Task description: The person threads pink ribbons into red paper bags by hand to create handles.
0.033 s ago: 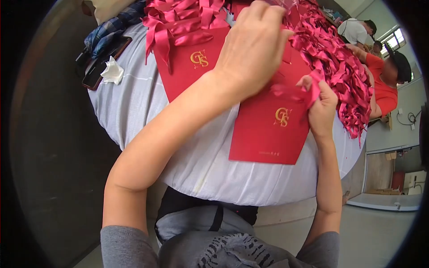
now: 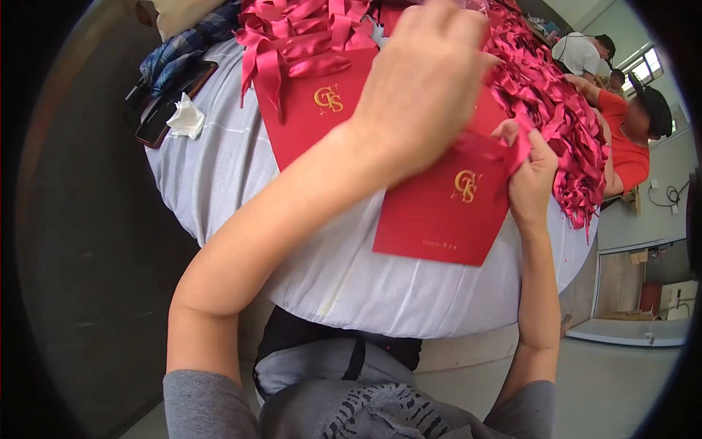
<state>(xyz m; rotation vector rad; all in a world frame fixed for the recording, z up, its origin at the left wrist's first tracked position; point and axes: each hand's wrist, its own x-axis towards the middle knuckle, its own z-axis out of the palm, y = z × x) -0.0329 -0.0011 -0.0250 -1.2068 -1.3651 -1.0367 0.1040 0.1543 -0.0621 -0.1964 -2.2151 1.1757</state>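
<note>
A red paper gift bag (image 2: 428,223) with a gold emblem lies tilted at the near side of the cloth-covered table. At its upper right, my right hand (image 2: 532,175) is closed, pinching a loop of red satin ribbon (image 2: 521,146) between thumb and fingers. My left hand (image 2: 431,80) reaches across above the bag's upper part, fingers curled and slightly blurred. What those fingers hold, if anything, is hidden. Beneath my left forearm is another red gift bag (image 2: 292,135) with the same emblem, ribbon strands hanging over its upper edge.
A long heap of red ribbons (image 2: 559,139) covers the table's right side; more ribbons (image 2: 307,33) lie at the far left. Left on the white tablecloth (image 2: 219,146) are a dark phone (image 2: 150,132), a crumpled white tissue (image 2: 186,117) and blue plaid fabric (image 2: 183,55). People sit beyond, one in an orange-red top (image 2: 630,139).
My left hand has shifted slightly right. The near bag's lower edge has tipped up a little, and my right hand has moved slightly right with the ribbon.
</note>
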